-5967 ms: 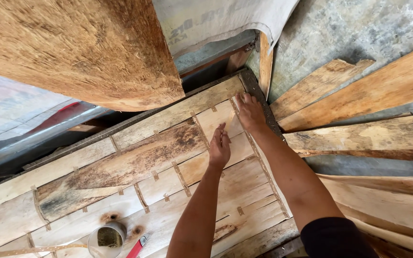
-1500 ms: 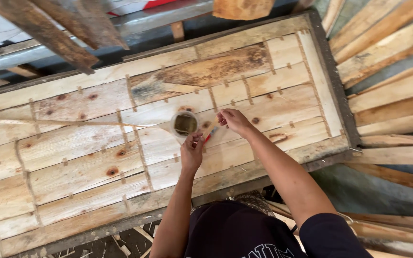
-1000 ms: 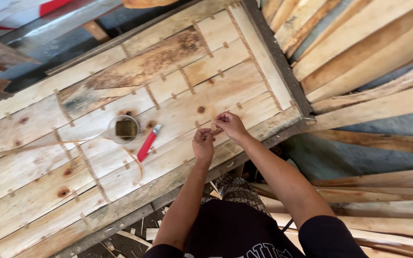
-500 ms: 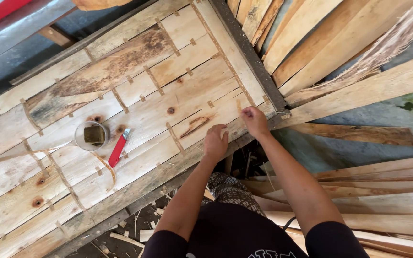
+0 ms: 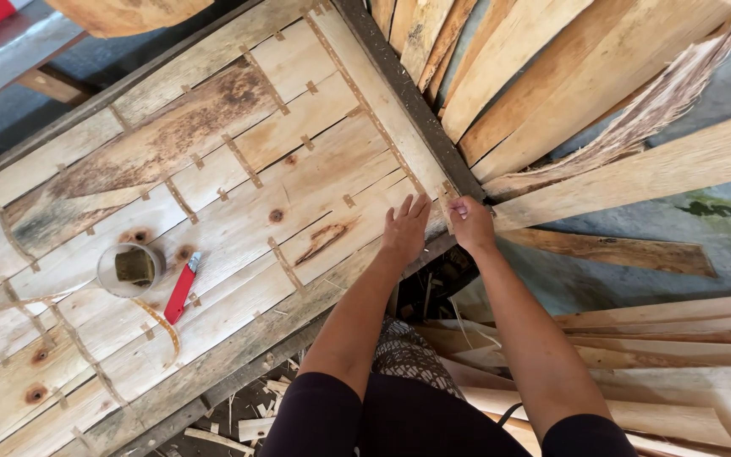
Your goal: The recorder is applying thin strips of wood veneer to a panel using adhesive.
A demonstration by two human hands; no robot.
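A broad sheet of pale, knotty wood veneer strips point(image 5: 239, 211), joined by short tape patches, lies flat on a dark-framed table point(image 5: 416, 106), its long axis running from lower left to upper right. At its near right corner the left hand point(image 5: 405, 228) rests palm-down, fingers straight and spread, gripping nothing. Just beside it, the right hand point(image 5: 470, 224) curls loosely closed at the veneer's edge; whether it pinches anything cannot be told.

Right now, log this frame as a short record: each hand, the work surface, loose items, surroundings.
left hand: flat, fingers spread on the veneer sheet
right hand: curled at the sheet's corner by the dark frame edge
loose items: tape roll, red utility knife
surroundings: wood strips stacked to the right
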